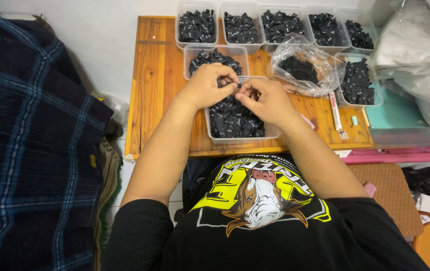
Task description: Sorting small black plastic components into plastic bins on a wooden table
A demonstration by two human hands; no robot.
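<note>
My left hand [206, 86] and my right hand [265, 100] meet over a clear plastic tub [240, 136] full of small black fabric labels [235, 120]. The fingertips of both hands pinch a small black label [232, 89] between them, just above the tub's far rim. The tub stands at the near edge of a small wooden table [154, 75].
Several more clear tubs of black labels [197, 25] line the table's far side. A clear plastic bag of labels [300, 68] lies to the right, with a thin white tube [335, 110] beside it. A dark plaid cloth [29, 150] fills the left; plastic bags [416, 45] pile up on the right.
</note>
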